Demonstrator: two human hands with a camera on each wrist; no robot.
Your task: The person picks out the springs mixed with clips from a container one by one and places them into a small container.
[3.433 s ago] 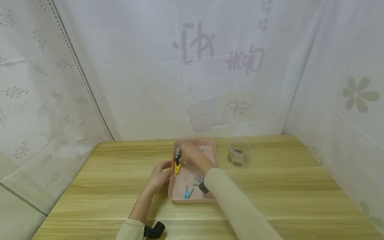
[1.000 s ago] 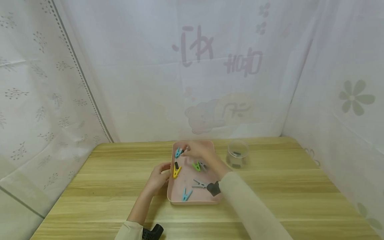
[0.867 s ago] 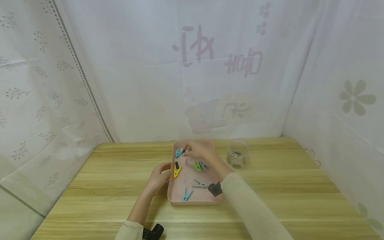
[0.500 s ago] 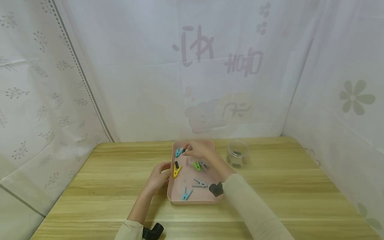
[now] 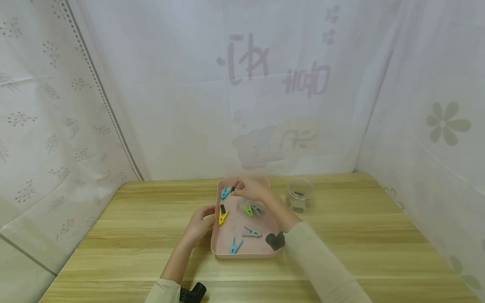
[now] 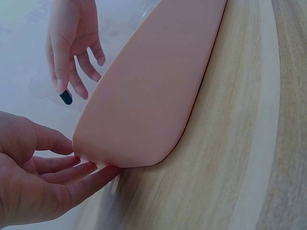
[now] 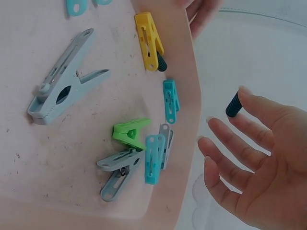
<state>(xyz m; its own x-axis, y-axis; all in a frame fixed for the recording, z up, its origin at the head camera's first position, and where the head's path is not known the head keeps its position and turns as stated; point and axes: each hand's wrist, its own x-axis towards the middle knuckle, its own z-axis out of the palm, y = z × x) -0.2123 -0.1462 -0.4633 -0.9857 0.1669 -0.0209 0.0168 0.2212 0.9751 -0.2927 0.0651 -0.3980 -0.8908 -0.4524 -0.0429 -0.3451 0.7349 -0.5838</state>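
My right hand [image 5: 251, 190] is raised over the back of a pink tray [image 5: 242, 255]. Between thumb and index finger it pinches a small dark ribbed cylinder [image 7: 233, 105]; its other fingers are loosely bent. My left hand [image 5: 201, 224] rests its fingertips against the outside of the tray's left wall, fingers mostly straight in the left wrist view. Inside the tray, a second dark cylinder [image 5: 222, 208] lies against a yellow clothespin [image 5: 223, 217]. Other clothespins lie about: a green one [image 7: 129, 133], a large grey one [image 7: 64, 86], and several blue and grey ones.
A clear round tub [image 5: 300, 194] with a few dark pieces inside stands right of the tray on the wooden table [image 5: 360, 235]. A printed white curtain [image 5: 182, 105] hangs behind the table and at both sides.
Since the oldest frame, my right hand has drawn back slightly to the right from the tray's left side, holding the dark cylinder. Over the last second both hands have stayed nearly still.
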